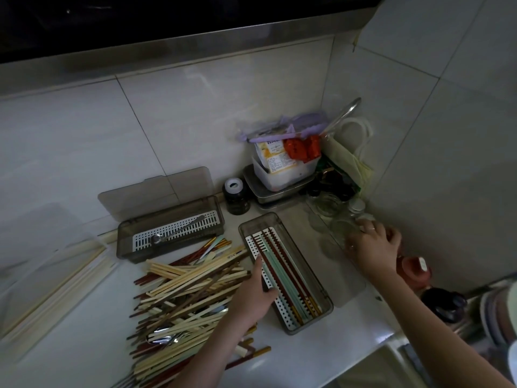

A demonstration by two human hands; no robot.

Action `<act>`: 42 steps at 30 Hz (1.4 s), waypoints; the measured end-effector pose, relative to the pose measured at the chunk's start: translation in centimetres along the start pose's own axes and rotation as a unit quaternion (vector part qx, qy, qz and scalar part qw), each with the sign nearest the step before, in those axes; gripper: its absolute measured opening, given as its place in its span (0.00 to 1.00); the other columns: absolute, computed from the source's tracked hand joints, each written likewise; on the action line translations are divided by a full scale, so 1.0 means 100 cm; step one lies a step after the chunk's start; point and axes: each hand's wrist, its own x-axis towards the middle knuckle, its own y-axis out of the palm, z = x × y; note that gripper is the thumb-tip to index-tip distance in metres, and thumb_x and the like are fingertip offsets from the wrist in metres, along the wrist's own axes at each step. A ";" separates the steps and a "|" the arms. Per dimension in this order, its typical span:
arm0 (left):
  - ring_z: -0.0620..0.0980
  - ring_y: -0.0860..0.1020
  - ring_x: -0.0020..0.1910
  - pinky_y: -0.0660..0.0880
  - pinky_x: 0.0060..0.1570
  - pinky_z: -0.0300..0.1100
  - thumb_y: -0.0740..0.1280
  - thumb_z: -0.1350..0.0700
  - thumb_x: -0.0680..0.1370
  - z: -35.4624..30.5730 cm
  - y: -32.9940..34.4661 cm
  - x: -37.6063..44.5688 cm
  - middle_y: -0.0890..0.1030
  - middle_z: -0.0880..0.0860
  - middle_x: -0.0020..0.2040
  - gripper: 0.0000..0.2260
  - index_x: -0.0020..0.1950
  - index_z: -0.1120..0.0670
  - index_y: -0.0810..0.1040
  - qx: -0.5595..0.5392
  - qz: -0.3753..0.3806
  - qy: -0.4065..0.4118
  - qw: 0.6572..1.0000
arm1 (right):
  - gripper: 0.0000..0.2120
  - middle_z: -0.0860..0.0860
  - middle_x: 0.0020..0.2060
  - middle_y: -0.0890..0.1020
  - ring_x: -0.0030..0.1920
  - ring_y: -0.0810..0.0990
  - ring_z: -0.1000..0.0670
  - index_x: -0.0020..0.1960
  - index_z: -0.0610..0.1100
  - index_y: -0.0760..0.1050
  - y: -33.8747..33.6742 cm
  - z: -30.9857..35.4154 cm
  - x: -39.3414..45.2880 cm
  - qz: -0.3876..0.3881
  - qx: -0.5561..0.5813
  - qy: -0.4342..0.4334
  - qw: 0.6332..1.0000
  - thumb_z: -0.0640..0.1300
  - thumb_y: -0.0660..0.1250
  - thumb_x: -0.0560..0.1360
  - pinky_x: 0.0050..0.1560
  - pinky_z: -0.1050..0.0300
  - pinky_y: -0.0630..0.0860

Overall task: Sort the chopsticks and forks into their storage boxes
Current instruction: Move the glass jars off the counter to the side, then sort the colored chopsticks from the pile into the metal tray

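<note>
Dim light: room is dark, details murky.
Landmark: grey storage box (285, 271) holding red, mint and gold-tipped chopsticks.
Hidden: forks (165, 339) mostly buried in the chopstick pile (190, 289), left of the box.
Left hand (256, 295): fingers straight, resting on the box's left wall.
Right hand (373, 247): right of the box, fingers curled over a clear lid (330, 245); grip unclear.
Second box (170, 231): behind the pile, holds a spoon.
</note>
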 end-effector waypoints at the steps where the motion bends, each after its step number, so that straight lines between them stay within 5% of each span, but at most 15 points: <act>1: 0.38 0.79 0.44 0.76 0.39 0.33 0.64 0.51 0.77 0.000 -0.001 -0.001 0.77 0.45 0.63 0.37 0.75 0.41 0.41 0.001 -0.001 0.000 1.000 | 0.06 0.50 0.66 0.71 0.68 0.62 0.45 0.47 0.55 0.81 0.003 0.000 0.000 -0.001 -0.010 0.005 1.000 0.50 0.67 0.72 0.66 0.42 0.50; 6: 0.40 0.80 0.46 0.79 0.47 0.42 0.64 0.49 0.77 -0.001 -0.002 -0.002 0.76 0.45 0.63 0.36 0.75 0.41 0.41 0.001 -0.005 0.003 1.000 | 0.09 0.49 0.67 0.70 0.67 0.63 0.45 0.50 0.56 0.81 0.008 0.003 0.004 0.008 -0.047 0.037 0.998 0.48 0.66 0.73 0.67 0.41 0.49; 14: 0.45 0.80 0.44 0.76 0.39 0.37 0.63 0.49 0.78 0.000 -0.001 -0.002 0.78 0.47 0.62 0.36 0.75 0.40 0.40 -0.007 -0.006 0.000 1.000 | 0.14 0.48 0.70 0.65 0.70 0.59 0.43 0.59 0.55 0.76 0.000 0.008 0.001 0.050 -0.076 0.029 0.995 0.47 0.62 0.76 0.70 0.34 0.46; 18: 0.41 0.80 0.42 0.78 0.41 0.37 0.62 0.48 0.78 0.009 -0.002 -0.001 0.79 0.44 0.58 0.33 0.75 0.38 0.44 0.000 -0.004 0.019 1.000 | 0.16 0.49 0.71 0.65 0.71 0.58 0.42 0.61 0.54 0.74 -0.015 0.012 0.001 0.080 -0.051 0.036 0.995 0.41 0.60 0.76 0.69 0.29 0.43; 22: 0.36 0.77 0.50 0.77 0.48 0.34 0.62 0.51 0.79 0.020 -0.005 -0.006 0.79 0.44 0.58 0.30 0.75 0.39 0.50 -0.004 -0.026 0.043 0.999 | 0.20 0.47 0.64 0.72 0.67 0.63 0.40 0.57 0.53 0.76 -0.045 0.019 -0.001 0.019 0.067 0.084 0.994 0.33 0.61 0.72 0.70 0.32 0.46; 27: 0.38 0.77 0.47 0.75 0.47 0.32 0.65 0.57 0.77 0.039 -0.020 -0.027 0.80 0.44 0.50 0.18 0.66 0.46 0.71 0.076 -0.107 0.073 0.989 | 0.22 0.49 0.60 0.77 0.61 0.68 0.40 0.48 0.52 0.79 -0.086 0.045 -0.013 -0.106 0.245 0.096 0.959 0.28 0.57 0.68 0.63 0.41 0.59; 32: 0.38 0.77 0.43 0.75 0.43 0.31 0.67 0.59 0.75 0.084 -0.042 -0.054 0.79 0.43 0.47 0.09 0.52 0.47 0.79 0.157 -0.178 0.084 0.968 | 0.15 0.49 0.46 0.81 0.48 0.75 0.42 0.43 0.48 0.80 -0.091 0.100 -0.042 -0.230 0.315 -0.075 0.918 0.29 0.64 0.66 0.48 0.49 0.68; 35: 0.41 0.77 0.43 0.77 0.44 0.39 0.69 0.62 0.72 0.109 -0.049 -0.071 0.80 0.45 0.44 0.08 0.46 0.49 0.81 0.176 -0.203 0.094 0.959 | 0.13 0.50 0.43 0.81 0.47 0.77 0.48 0.43 0.46 0.80 -0.071 0.143 -0.074 -0.175 0.325 -0.220 0.903 0.30 0.66 0.67 0.47 0.53 0.71; 38: 0.43 0.76 0.43 0.76 0.43 0.39 0.73 0.64 0.68 0.131 -0.051 -0.086 0.80 0.45 0.41 0.09 0.41 0.50 0.81 0.208 -0.224 0.104 0.946 | 0.12 0.49 0.43 0.82 0.47 0.79 0.48 0.43 0.46 0.80 -0.035 0.175 -0.107 -0.013 0.284 -0.350 0.893 0.31 0.65 0.67 0.46 0.53 0.76; 42: 0.46 0.77 0.42 0.76 0.40 0.40 0.74 0.58 0.65 0.156 -0.042 -0.101 0.77 0.44 0.42 0.09 0.38 0.48 0.77 0.248 -0.213 0.100 0.940 | 0.11 0.48 0.52 0.81 0.53 0.77 0.46 0.51 0.48 0.78 0.011 0.192 -0.140 0.185 0.186 -0.391 0.882 0.38 0.60 0.74 0.49 0.55 0.73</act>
